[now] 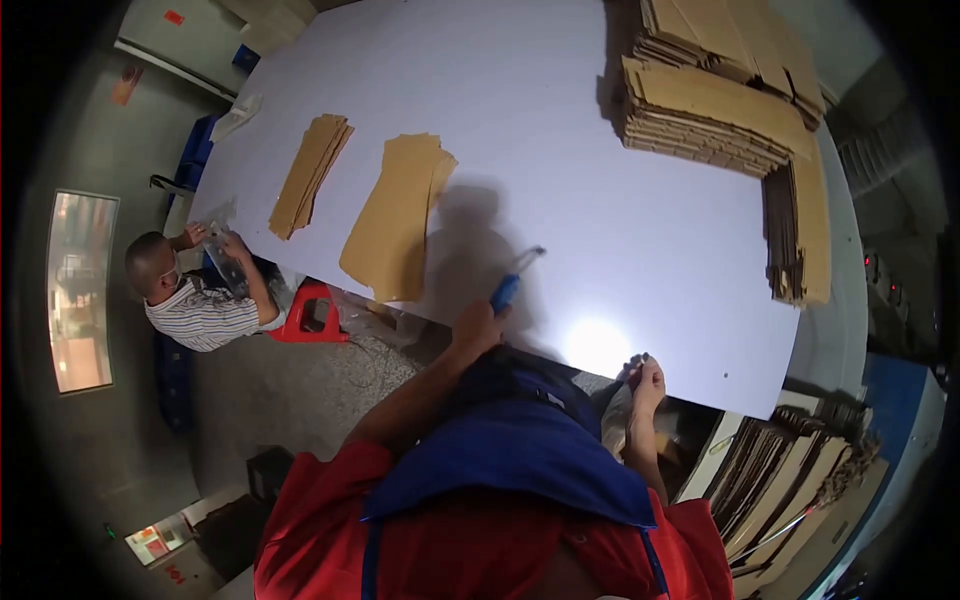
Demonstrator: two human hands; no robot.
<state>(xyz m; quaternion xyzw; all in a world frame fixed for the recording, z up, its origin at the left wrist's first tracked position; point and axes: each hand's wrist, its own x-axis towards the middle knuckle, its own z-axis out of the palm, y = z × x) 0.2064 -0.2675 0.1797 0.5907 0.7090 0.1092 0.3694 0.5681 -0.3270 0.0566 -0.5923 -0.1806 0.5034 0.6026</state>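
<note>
A wide white surface [620, 230] is seen, with stacks of flattened cardboard [715, 105] piled at its far right corner and two thin piles of brown cardboard sheets [395, 215] laid toward its left edge. At the near edge, a blue-handled tool [507, 288] is gripped in the left hand [478, 325], its metal tip raised over the surface. The right hand [648, 378] is curled narrowly at the same near edge, a small dark object [634, 363] pinched in its fingers.
</note>
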